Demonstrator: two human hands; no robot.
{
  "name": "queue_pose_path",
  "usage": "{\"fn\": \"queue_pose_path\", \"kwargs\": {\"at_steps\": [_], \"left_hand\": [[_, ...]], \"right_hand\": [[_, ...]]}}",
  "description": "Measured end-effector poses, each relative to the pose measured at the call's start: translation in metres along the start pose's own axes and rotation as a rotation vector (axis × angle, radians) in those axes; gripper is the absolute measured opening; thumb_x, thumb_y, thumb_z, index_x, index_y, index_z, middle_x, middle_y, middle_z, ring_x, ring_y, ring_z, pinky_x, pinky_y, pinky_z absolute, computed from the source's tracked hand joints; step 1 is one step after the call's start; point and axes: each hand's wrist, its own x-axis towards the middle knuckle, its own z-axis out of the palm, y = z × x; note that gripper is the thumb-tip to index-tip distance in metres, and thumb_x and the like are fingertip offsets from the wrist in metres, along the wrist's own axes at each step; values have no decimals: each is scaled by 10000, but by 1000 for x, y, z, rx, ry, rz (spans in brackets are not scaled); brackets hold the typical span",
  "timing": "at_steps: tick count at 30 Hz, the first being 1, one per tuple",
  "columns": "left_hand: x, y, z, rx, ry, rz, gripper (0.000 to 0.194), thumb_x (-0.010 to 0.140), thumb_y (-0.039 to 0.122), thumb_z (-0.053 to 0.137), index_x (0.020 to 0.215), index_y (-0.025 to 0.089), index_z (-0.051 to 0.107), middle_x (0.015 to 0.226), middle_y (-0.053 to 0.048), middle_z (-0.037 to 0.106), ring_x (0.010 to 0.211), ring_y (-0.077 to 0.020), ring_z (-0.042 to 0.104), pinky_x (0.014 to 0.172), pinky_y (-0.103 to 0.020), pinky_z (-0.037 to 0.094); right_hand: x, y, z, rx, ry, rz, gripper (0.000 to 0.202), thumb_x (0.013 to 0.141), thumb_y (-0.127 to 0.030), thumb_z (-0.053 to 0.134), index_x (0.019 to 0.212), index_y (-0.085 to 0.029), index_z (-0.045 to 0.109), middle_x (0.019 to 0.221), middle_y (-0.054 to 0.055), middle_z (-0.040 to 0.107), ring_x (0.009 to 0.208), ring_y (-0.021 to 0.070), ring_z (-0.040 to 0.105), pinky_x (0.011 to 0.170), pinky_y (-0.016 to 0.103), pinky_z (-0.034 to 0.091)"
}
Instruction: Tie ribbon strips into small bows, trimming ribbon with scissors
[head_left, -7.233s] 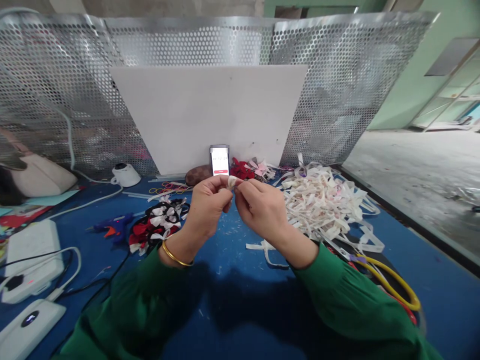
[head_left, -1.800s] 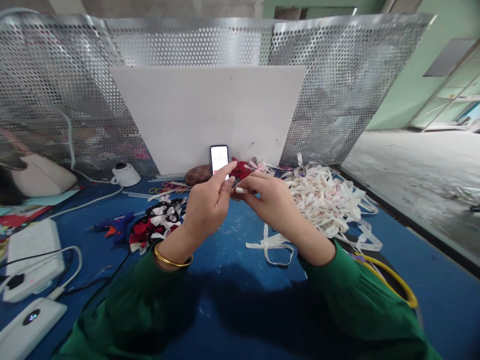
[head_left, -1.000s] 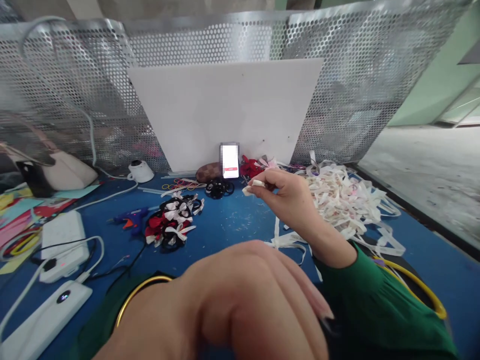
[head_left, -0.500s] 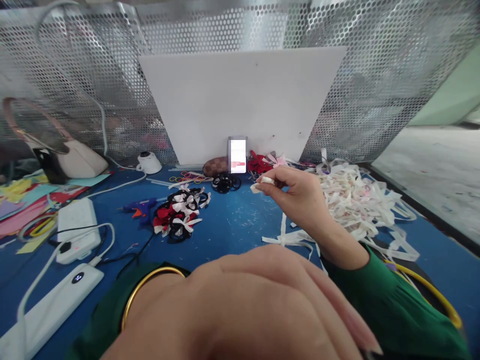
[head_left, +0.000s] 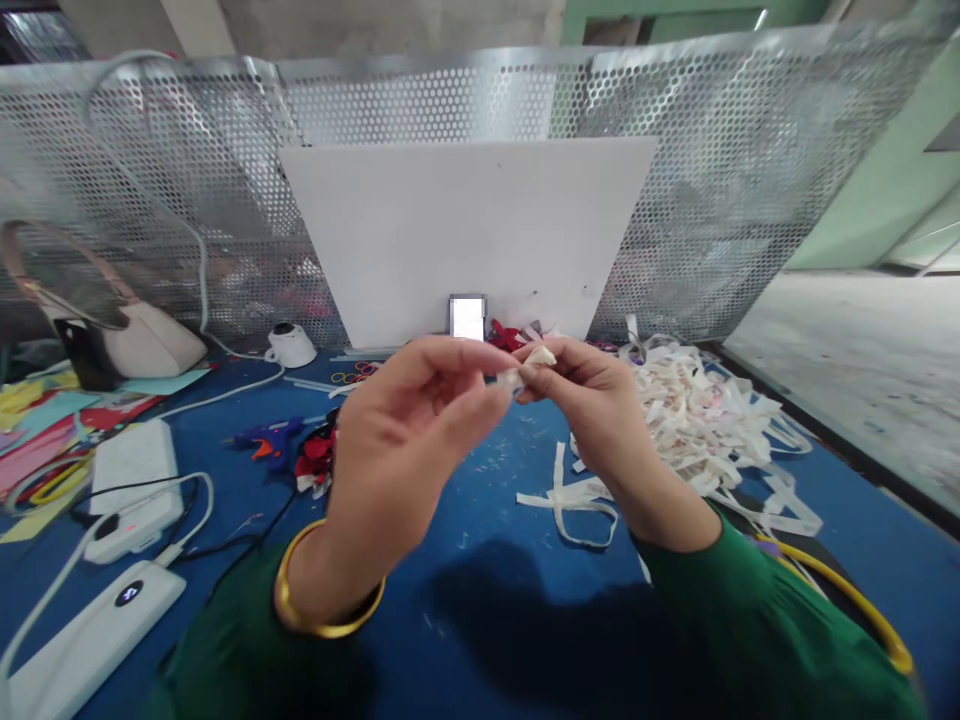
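Between my two hands, above the middle of the blue table, is a small folded piece of white ribbon (head_left: pixel 540 357). My right hand (head_left: pixel 592 395) pinches it between thumb and fingertips. From the other side, my left hand (head_left: pixel 420 430), with a gold bangle at the wrist, closes its thumb and index finger on the ribbon's left end. Behind my left hand, partly covered, lie red, black and white hair ties (head_left: pixel 315 460). Loose strips of white ribbon (head_left: pixel 559 497) rest on the table below my right hand.
A heap of white ribbon (head_left: pixel 705 410) spreads at the right. On the left are a blue glue gun (head_left: pixel 270 440), white power strips (head_left: pixel 97 630) with cables, coloured sheets (head_left: pixel 45 430) and a handbag (head_left: pixel 161 335). A lit phone (head_left: pixel 468 317) leans against a white board (head_left: pixel 465 230).
My left hand has swung up from close below the camera to meet my right hand at the ribbon, and now grips its end. The view has tilted up slightly.
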Motion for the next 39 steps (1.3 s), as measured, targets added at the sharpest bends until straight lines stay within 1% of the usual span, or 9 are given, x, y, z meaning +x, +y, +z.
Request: {"fn": "queue_pose_path", "kwargs": {"at_steps": [2,3,5,12,17,23,28,33,39], "left_hand": [[132,64,49,-37,20,18,264,860,389,733,1071,231,725,1012,-58,751,889,-193,692,741,-294,568],[176,89,68,-49,12,20,283,860,384,735,1089,218,724,1059,-65,750,933,-190,690,796,-293,563],[220,117,93,-85,-71,-10,271,826,402,769,987,186,744,968,-62,765,871,-173,696,784,-276,560],[200,107,89,-119,36,-37,161,790,327,800,810,179,738,747,-1,715,705,-125,626,684,-240,499],[211,108,93,-352,-31,-179,254,765,400,813,859,174,746,812,-23,708,746,-134,611,701,-253,484],[206,104,101,-339,-31,-181,280,746,418,826,764,159,722,723,-12,651,692,-121,556,678,-254,440],[207,100,102,-350,2,-166,263,752,376,821,680,153,701,640,7,603,637,-103,512,649,-243,421],[210,100,101,-331,75,-132,249,736,365,840,686,157,714,643,9,611,619,-93,506,619,-229,417],[209,100,100,-376,-36,-156,274,768,402,813,717,162,691,634,11,600,605,-98,517,600,-223,426]], "right_hand": [[0,0,2,95,12,20,75,826,-279,733,845,-213,702,712,-21,664,606,126,644,629,284,542],[0,0,2,125,11,18,74,828,-273,733,835,-211,694,719,-23,660,609,120,646,629,277,543],[-1,-1,4,158,17,0,77,837,-258,724,801,-205,682,721,-26,653,626,114,648,637,266,538],[-3,-3,6,279,43,81,108,817,-274,745,743,-201,716,634,-27,630,613,99,561,617,243,464],[-2,-2,9,479,31,208,144,777,-297,779,700,-200,705,609,-39,600,576,85,506,581,232,416],[-4,4,15,373,130,101,106,782,-272,779,721,-203,727,645,-31,623,615,94,530,617,244,433],[-1,8,12,401,47,168,171,812,-356,756,763,-195,724,644,-37,605,581,86,523,594,246,426],[3,8,5,103,-62,100,270,833,-431,739,764,-176,685,681,-9,646,600,116,591,604,279,448],[1,6,5,91,-81,-20,214,896,-319,672,731,-185,646,605,-39,591,573,105,558,596,273,434]]}}
